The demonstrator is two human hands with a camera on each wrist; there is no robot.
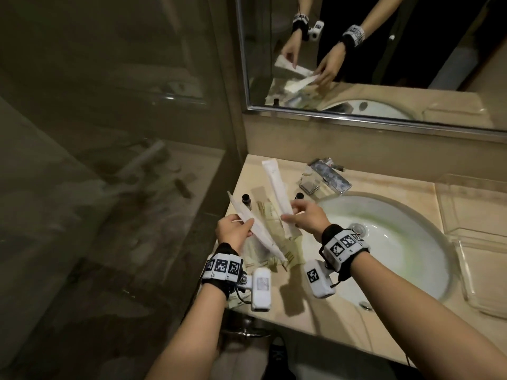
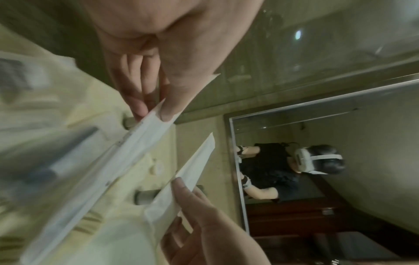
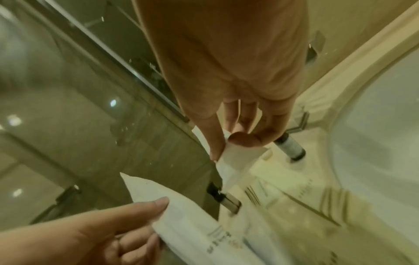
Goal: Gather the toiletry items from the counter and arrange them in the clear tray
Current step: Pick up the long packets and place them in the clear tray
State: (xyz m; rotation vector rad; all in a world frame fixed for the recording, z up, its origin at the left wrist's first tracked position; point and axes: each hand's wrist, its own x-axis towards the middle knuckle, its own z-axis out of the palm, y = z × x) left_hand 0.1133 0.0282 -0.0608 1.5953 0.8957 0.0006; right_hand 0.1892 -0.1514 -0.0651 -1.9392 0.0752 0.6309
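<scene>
Both hands are lifted over the left end of the counter, each pinching one long white paper-wrapped packet. My left hand holds the left packet near its upper half; it slants down toward me. My right hand pinches the right packet, which points away toward the wall. Beneath them lies a heap of beige sachets, flanked by two small dark-capped bottles. The clear tray sits at the far right of the counter.
A white oval sink lies between the pile and the tray, with a chrome faucet behind it. A glass shower partition borders the counter on the left. The mirror hangs above.
</scene>
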